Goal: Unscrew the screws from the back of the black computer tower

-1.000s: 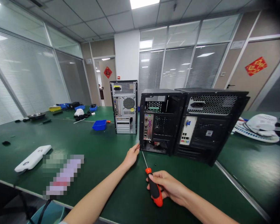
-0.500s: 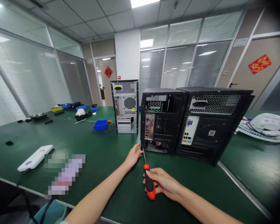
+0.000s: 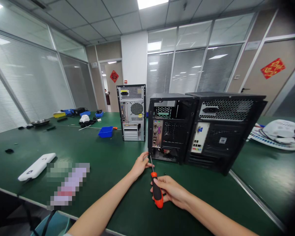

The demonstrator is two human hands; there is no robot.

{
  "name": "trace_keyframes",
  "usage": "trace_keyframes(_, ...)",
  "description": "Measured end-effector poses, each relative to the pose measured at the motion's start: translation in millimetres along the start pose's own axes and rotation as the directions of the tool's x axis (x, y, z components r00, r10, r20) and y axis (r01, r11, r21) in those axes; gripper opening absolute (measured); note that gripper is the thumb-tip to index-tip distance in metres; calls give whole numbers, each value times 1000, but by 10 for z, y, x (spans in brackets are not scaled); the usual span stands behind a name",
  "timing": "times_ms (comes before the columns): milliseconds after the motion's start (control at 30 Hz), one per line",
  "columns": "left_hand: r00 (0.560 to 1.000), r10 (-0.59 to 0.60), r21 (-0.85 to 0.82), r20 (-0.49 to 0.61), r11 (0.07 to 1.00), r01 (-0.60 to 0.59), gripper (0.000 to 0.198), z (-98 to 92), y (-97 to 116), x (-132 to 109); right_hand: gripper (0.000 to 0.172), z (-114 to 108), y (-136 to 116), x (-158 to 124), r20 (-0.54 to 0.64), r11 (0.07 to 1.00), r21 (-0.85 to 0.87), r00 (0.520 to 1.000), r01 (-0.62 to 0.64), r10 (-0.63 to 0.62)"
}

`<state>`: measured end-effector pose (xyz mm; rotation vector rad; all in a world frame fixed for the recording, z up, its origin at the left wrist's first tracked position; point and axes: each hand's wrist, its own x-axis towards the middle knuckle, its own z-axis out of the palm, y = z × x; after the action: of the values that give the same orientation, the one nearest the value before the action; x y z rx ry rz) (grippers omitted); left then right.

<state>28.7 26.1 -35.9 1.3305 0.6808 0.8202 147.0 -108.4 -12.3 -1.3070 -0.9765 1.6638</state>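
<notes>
An orange-and-black screwdriver (image 3: 157,191) is gripped in my right hand (image 3: 173,191), fingers wrapped round its handle. Its thin shaft points up and away, and the tip meets the lower left rear corner of a black computer case (image 3: 172,157). At that same corner is my left hand (image 3: 140,166), fingertips bent in beside the tip; what they pinch, if anything, is too small to make out. One left finger stretches toward the shaft. The case's rear shows a port panel (image 3: 157,133) and an open bay above.
A second black case (image 3: 223,131) adjoins on the right; a silver-backed case (image 3: 134,113) stands behind. A blue tray (image 3: 105,131) lies farther left. Nearer are a white device (image 3: 37,167) and a blurred patch. A white fan part (image 3: 277,131) sits far right.
One finger of my left hand has stretched out to the right, toward the screwdriver shaft. The screwdriver handle has shifted very slightly upward; its tip stays at the case corner.
</notes>
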Motion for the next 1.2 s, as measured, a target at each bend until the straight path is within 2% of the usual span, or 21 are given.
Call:
trace_keyframes(300,1000,-1,-6,6,1000,1,41,2,4,0,54,12,-5,12,28,999,44,1000,8,-9)
trace_keyframes(633,1000,-13,-4,-1,1000,13,42,-2,17,-3,44,53,-40,25,39,990,142,999,1,-7)
trace_keyframes(833,1000,-7,-15,-4,1000,7,47,28,47,-27,38,76,-53,21,81,959,282,996,5,-29)
trace_keyframes(1000,1000,-11,-18,-17,1000,11,47,58,88,-58,35,89,-24,65,95,957,291,995,9,-39)
trace_keyframes(1200,997,-69,-27,-46,997,68,45,100,180,-111,19,128,-34,75,98,921,388,995,-34,-5)
